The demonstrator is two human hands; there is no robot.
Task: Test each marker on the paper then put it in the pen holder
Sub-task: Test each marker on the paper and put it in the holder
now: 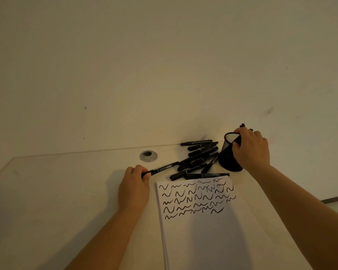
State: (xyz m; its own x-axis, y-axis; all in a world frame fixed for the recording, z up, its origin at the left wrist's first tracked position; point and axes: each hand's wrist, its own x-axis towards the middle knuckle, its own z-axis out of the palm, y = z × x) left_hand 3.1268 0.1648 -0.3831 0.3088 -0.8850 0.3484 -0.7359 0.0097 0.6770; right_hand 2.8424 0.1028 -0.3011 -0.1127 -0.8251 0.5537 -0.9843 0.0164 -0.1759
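Several black markers (198,156) lie in a loose pile on the desk just beyond the white paper (199,230), whose upper part is covered with black squiggles. My left hand (134,187) grips one black marker (162,169) by its near end, left of the paper; the marker points up and right toward the pile. My right hand (251,149) holds the black mesh pen holder (229,152) by its rim, tilted to the left, right of the pile. A dark marker tip (242,125) shows just above my right hand.
The cream desk (66,191) meets a plain wall (144,65) right behind the pile. A round silver cable grommet (148,156) sits in the desk left of the markers. The desk's right edge (334,199) shows past my right forearm.
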